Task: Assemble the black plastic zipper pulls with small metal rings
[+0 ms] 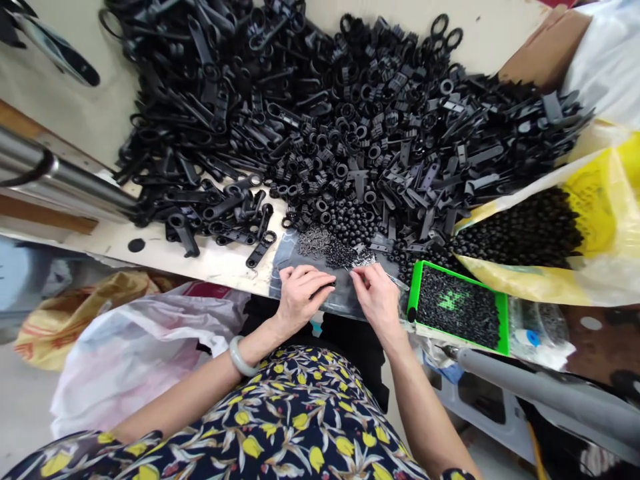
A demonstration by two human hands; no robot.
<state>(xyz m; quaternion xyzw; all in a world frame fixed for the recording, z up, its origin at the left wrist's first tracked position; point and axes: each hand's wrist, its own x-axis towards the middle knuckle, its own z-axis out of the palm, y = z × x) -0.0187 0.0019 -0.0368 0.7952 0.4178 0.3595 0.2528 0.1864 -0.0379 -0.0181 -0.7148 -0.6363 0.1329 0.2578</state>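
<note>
My left hand (303, 293) is closed on a small black plastic part, of which only a dark end (331, 283) shows at the fingertips. Thumb and forefinger of my right hand (376, 297) pinch together beside a little heap of shiny metal pins (365, 259); what they hold, if anything, is too small to name. Just beyond both hands lie small springs (314, 241), tiny black pieces (340, 253) and round black balls (353, 220). A grey plastic sheet (345, 297) lies under the hands.
Large heaps of black lever-like parts (200, 133), ring parts (370, 120) and flat pieces (420, 193) cover the table's far side. At right stand a green tray (414, 293) of tiny black pieces and a yellow-white bag (605, 220) spilling black balls. Metal posts (65, 173) flank the table.
</note>
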